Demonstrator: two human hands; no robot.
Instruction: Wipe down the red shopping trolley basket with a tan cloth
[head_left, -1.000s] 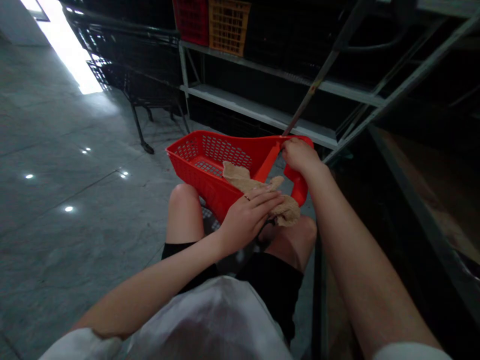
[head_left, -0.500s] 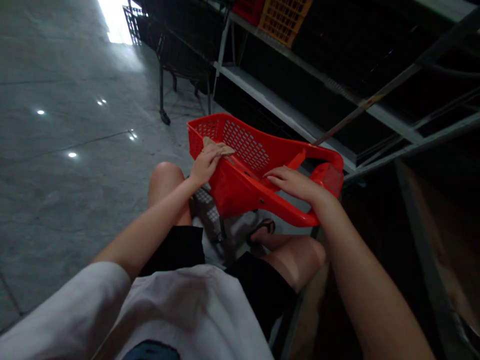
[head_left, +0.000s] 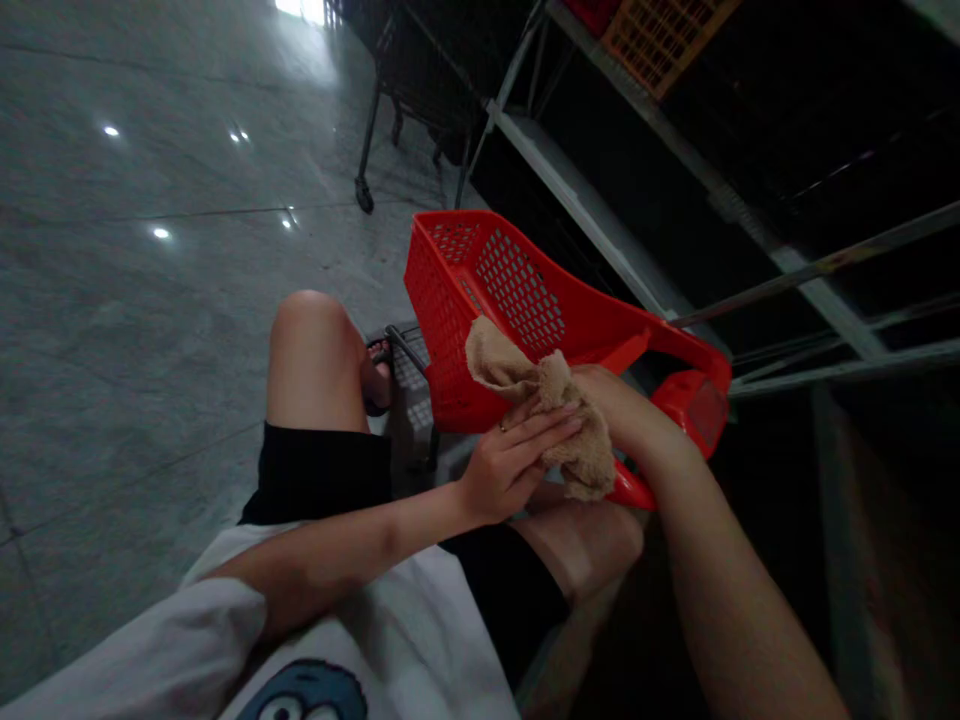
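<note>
A red plastic shopping cart basket (head_left: 600, 325) with slotted walls stands between my knees. My left hand (head_left: 510, 465) presses a tan towelling cloth (head_left: 581, 470) against the cart's near side, close to the handle end. Its fingers lie together over the cloth, whose loose end hangs over the near rim. Just behind the cloth is my right hand (head_left: 600, 388), at the inner side of the basket. The cloth covers its fingers, so their grip is hidden.
A dark wheeled cart (head_left: 427, 90) stands beyond the basket. Metal shelving (head_left: 570, 190) runs along the right, with an orange crate (head_left: 667, 40) on it. Grey tiled floor (head_left: 150, 330) spreads to the left.
My left hand has slid the cloth along the near rim toward the handle end, beside my right hand. The cart sits lower and further right in view.
</note>
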